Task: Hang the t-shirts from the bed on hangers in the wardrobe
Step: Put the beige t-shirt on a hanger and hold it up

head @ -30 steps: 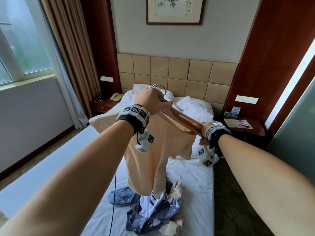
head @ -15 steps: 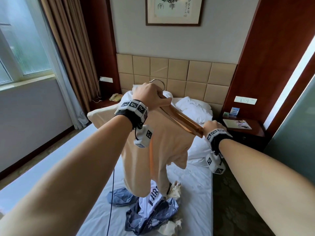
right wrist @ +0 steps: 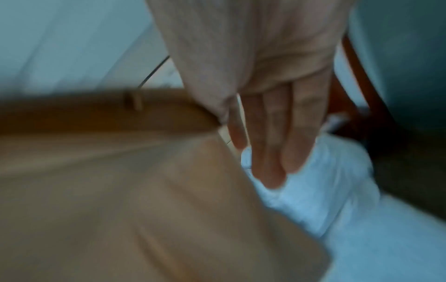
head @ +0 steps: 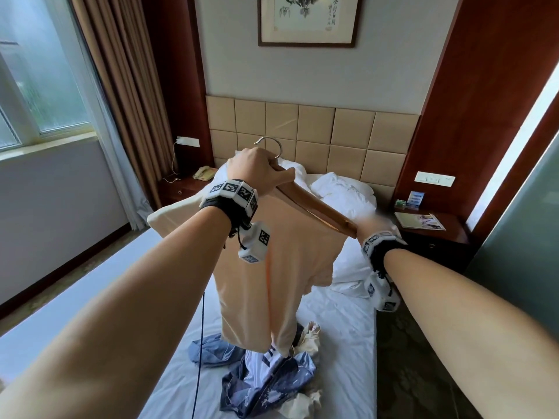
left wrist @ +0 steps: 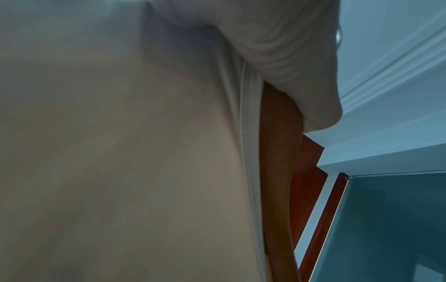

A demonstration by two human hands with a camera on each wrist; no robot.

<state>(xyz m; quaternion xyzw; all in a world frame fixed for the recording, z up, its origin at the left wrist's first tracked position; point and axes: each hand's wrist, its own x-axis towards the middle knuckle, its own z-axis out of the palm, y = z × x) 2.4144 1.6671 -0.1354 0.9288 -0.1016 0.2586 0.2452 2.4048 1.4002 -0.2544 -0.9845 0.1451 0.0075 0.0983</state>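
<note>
A peach t-shirt [head: 290,267] hangs on a wooden hanger [head: 320,208] held up over the bed [head: 348,328]. My left hand [head: 260,167] grips the hanger's neck just below its metal hook [head: 272,143], with the shirt's collar bunched under it. In the left wrist view, the left hand [left wrist: 277,47] sits above the t-shirt [left wrist: 120,152] and the hanger [left wrist: 277,171]. My right hand [head: 378,228] is blurred at the hanger's lower right end. Seen from the right wrist, the right hand [right wrist: 272,124] has straight fingers beside the hanger [right wrist: 96,114] and the t-shirt [right wrist: 144,190], holding nothing.
A pile of blue, white and cream clothes [head: 266,379] lies on the bed below the shirt. White pillows [head: 341,189] lie at the padded headboard. A nightstand [head: 429,234] stands at the right and a frosted glass panel [head: 520,237] at the far right. Window and curtains are on the left.
The hanger and shirt have risen a little above the bed. My right hand has moved from under the hanger's right end to just beside it, fingers straightened.
</note>
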